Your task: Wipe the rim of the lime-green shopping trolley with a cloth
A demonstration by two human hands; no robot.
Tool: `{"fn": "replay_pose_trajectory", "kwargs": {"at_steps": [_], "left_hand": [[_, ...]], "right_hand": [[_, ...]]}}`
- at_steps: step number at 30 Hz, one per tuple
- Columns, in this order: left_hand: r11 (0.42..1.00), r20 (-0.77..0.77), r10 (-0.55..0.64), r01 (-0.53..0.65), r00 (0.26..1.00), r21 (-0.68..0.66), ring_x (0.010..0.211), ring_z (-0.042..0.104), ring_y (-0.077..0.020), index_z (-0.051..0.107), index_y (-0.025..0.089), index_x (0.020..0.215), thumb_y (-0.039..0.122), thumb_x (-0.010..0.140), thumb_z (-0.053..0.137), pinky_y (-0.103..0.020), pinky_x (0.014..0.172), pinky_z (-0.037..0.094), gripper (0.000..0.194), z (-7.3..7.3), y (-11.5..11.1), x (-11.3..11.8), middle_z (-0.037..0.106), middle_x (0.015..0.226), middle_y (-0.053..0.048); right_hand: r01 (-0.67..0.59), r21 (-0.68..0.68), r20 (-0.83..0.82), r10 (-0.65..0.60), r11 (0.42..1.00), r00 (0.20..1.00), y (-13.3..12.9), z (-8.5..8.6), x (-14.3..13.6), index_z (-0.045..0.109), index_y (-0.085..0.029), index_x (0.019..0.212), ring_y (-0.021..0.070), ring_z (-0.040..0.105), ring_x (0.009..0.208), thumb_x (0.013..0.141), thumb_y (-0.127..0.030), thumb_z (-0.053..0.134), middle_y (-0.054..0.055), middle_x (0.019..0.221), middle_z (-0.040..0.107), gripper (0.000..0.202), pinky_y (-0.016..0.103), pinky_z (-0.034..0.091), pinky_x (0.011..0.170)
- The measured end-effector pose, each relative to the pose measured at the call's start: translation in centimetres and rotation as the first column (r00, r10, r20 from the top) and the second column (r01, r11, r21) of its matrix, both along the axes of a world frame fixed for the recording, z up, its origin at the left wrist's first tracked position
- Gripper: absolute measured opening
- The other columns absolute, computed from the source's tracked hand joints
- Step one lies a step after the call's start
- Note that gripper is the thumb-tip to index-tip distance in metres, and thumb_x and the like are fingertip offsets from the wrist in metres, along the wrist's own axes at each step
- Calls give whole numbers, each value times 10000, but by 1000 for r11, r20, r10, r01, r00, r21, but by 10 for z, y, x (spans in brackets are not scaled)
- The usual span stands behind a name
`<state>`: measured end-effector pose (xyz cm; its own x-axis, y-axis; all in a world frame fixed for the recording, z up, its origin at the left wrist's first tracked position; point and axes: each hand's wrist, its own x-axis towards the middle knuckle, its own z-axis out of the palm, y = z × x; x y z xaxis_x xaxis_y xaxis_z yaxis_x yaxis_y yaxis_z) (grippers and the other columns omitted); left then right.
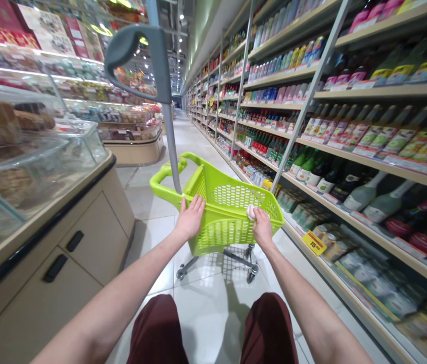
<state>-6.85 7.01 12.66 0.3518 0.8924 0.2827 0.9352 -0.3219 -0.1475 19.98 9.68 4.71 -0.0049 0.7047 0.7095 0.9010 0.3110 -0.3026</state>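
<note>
A bright green plastic shopping cart (pixel 217 232) stands on the white tiled floor between my arms, its perforated basket side facing me. My left hand (pixel 190 217) rests on the basket's rim near the handle end, fingers extended over the edge. At the other end of the same side, my right hand (pixel 262 227) pinches a crumpled white cloth or tissue (pixel 250 212) against the rim. A grey pole with a looped grey handle (pixel 163 65) rises from the cart's left part. No goods show inside the visible part of the basket.
Shelves of bottles and cans (pixel 372 167) line the right side, with a yellow price tag (pixel 314 242) low down. A glass-topped counter with beige cabinets (pixel 84 237) stands at left. The aisle floor (pixel 183 126) stretches ahead.
</note>
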Motion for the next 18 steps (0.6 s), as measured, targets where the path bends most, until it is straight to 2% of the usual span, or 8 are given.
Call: {"fn": "replay_pose_trajectory", "kwargs": {"at_steps": [2, 6, 8, 9, 11, 15, 18], "left_hand": [[1000, -12, -9, 9, 1000, 14, 1329, 82, -225, 277, 96, 1324, 137, 712, 351, -527, 1055, 8, 617, 1, -3, -5, 209, 1424, -99], [1000, -16, -8, 8, 1000, 24, 1322, 125, -220, 307, 99, 1309, 152, 729, 340, -514, 1057, 45, 583, 3, -9, -5, 248, 1411, -99], [999, -25, -35, 35, 999, 23, 1318, 143, -208, 311, 117, 1308, 156, 736, 340, -494, 1063, 57, 574, 5, -11, -6, 263, 1408, -87], [999, -28, -45, 46, 999, 21, 1317, 149, -203, 315, 125, 1306, 157, 736, 343, -484, 1066, 61, 571, 5, -12, -7, 269, 1406, -82], [999, -27, -50, 50, 998, 16, 1313, 160, -199, 324, 131, 1301, 158, 732, 354, -470, 1069, 64, 570, 6, -14, -11, 274, 1404, -79], [999, -10, -39, 40, 999, 11, 1309, 170, -207, 318, 119, 1303, 161, 709, 384, -466, 1071, 56, 599, 6, -17, -14, 271, 1405, -87], [999, -15, -43, 43, 999, 0, 1312, 154, -218, 302, 102, 1308, 175, 683, 414, -474, 1070, 49, 639, 7, -21, -14, 261, 1407, -97]], "right_hand": [[-74, -9, 7, 74, 997, 997, 1, 6, -28, 552, -102, 1103, 217, 447, 1087, 750, -70, 326, 137, 1130, 549, 421, 410, 336, 952], [-270, 5, 43, 270, 963, 962, 2, 26, -108, 516, -117, 1158, 193, 421, 1123, 752, -62, 311, 111, 1186, 519, 459, 384, 313, 984], [-321, 10, 52, 320, 947, 946, 2, 33, -128, 499, -116, 1178, 185, 411, 1135, 761, -69, 314, 107, 1203, 507, 459, 370, 307, 992], [-331, 8, 55, 330, 944, 942, 2, 34, -129, 498, -119, 1180, 183, 410, 1137, 763, -69, 316, 104, 1203, 507, 458, 362, 310, 990], [-315, -6, 59, 314, 949, 947, 1, 32, -113, 505, -127, 1174, 180, 416, 1133, 758, -58, 320, 97, 1193, 516, 460, 350, 325, 979], [-120, -76, 34, 123, 990, 992, -3, 17, -52, 523, -104, 1148, 196, 440, 1105, 726, -26, 336, 119, 1169, 528, 468, 358, 344, 951], [-38, -130, 35, 43, 991, 998, -8, 14, -33, 532, -97, 1135, 209, 447, 1093, 710, -8, 347, 132, 1157, 534, 472, 375, 332, 949]]}}
